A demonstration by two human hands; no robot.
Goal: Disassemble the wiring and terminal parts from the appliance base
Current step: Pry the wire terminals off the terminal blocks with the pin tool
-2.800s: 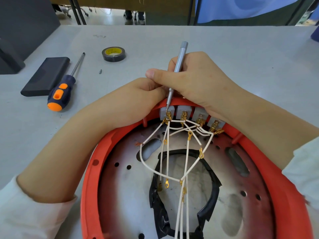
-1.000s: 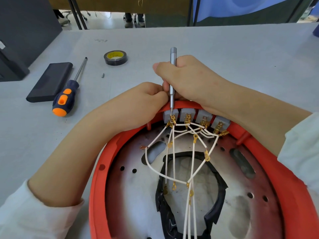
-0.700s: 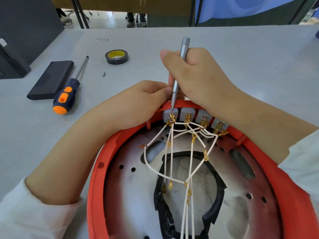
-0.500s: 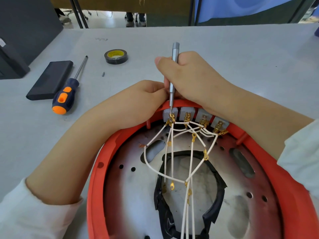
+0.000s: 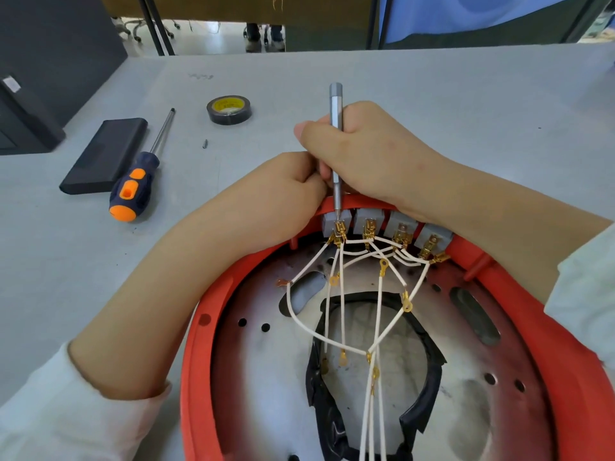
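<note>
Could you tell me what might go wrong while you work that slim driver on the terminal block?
The slim driver tip sits on the leftmost terminal; a slip could jab the left hand bracing right beside it. The white wires cross loosely below, so one could snag or pull free.

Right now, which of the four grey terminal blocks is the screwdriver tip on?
The leftmost block: the slim screwdriver in the right hand points down onto it.

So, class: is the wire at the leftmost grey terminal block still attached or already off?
Attached: its gold connector sits on the leftmost terminal block, with the slim screwdriver tip on it.
</note>
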